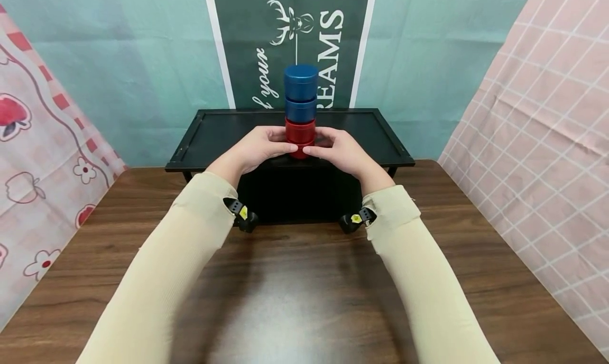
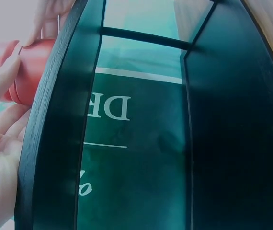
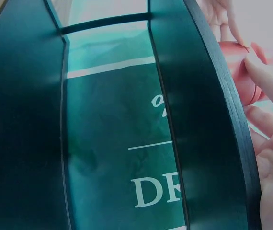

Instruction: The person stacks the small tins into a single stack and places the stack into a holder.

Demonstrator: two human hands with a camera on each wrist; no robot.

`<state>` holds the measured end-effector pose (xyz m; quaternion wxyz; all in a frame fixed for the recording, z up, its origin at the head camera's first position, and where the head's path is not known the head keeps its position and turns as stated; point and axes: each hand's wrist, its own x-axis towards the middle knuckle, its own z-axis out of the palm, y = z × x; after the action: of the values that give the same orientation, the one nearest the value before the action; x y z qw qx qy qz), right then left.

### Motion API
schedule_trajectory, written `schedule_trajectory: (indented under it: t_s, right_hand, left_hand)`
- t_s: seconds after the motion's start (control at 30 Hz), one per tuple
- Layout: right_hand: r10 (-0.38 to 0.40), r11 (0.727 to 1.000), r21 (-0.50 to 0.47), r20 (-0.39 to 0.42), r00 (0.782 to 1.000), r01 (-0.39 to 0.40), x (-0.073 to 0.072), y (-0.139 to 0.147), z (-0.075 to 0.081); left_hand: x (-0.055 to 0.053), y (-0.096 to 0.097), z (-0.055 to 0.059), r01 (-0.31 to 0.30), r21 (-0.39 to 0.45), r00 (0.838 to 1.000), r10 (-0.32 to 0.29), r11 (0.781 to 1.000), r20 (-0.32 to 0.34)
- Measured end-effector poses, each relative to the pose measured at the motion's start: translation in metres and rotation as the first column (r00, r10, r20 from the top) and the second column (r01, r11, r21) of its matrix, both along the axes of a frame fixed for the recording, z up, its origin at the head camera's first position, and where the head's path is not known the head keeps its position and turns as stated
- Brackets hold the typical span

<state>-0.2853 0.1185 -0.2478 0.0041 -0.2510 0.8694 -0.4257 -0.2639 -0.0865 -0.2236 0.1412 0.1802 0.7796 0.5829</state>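
Observation:
On the black shelf [image 1: 228,129] stands an upright column of round metal canisters: two blue canisters [image 1: 301,86] above two red canisters [image 1: 300,131]. My left hand [image 1: 254,147] grips the red part from the left, its thumb across the front. From the right, my right hand [image 1: 343,150] holds the same red part, thumb tip close to the other thumb. Both wrist views show a red canister [image 2: 33,72] between the hands, fingers and thumbs touching its side. The lowest canister's front is partly covered by the thumbs.
The shelf stands on a brown wooden table [image 1: 295,290]. Behind it hangs a green cloth [image 1: 249,15] with a deer and lettering. A patterned cloth [image 1: 43,195] borders the left side and a pink checked cloth [image 1: 547,158] the right.

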Motion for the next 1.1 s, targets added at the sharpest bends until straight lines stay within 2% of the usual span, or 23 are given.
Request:
schedule_trajectory:
  t_s: [0.17, 0.47, 0.63, 0.77, 0.87, 0.93, 1.0, 1.1]
  right_hand:
    - [0.013, 1.0, 0.0, 0.003, 1.0, -0.013, -0.001, -0.003, -0.002]
    - [0.002, 0.999, 0.033, 0.0, 1.0, -0.002, 0.0, -0.004, 0.0]
    - [0.027, 0.998, 0.056, -0.034, 0.999, -0.025, 0.0, -0.001, 0.004]
    - [0.014, 0.996, 0.083, -0.01, 1.0, -0.013, 0.0, 0.003, 0.007]
    - [-0.009, 0.993, 0.118, 0.007, 1.0, 0.008, 0.003, 0.007, 0.007]
    - [-0.037, 0.99, 0.136, -0.006, 0.999, 0.037, 0.006, 0.009, 0.006]
    - [-0.068, 0.988, 0.136, -0.043, 0.997, 0.073, 0.012, 0.013, 0.004]
    - [-0.097, 0.992, 0.067, -0.112, 0.989, 0.105, 0.023, 0.018, -0.002]
  left_hand:
    - [0.003, -0.002, 0.0, -0.018, -0.024, 1.0, 0.019, 1.0, 0.006]
    - [0.004, -0.001, 0.001, -0.003, -0.024, 1.0, 0.003, 1.0, 0.008]
    - [0.002, 0.002, 0.003, 0.001, -0.036, 1.0, -0.001, 0.999, 0.011]
    - [-0.001, 0.005, 0.003, 0.012, -0.046, 1.0, -0.012, 0.999, 0.006]
    - [-0.007, 0.001, -0.003, 0.007, -0.128, 0.998, -0.014, 0.992, -0.058]
    - [-0.009, -0.004, -0.007, -0.012, -0.214, 0.992, -0.015, 0.977, -0.128]
    - [-0.009, -0.011, -0.011, -0.045, -0.31, 0.977, -0.024, 0.95, -0.214]
    - [-0.001, -0.018, -0.013, -0.1, -0.424, 0.946, -0.046, 0.9, -0.32]
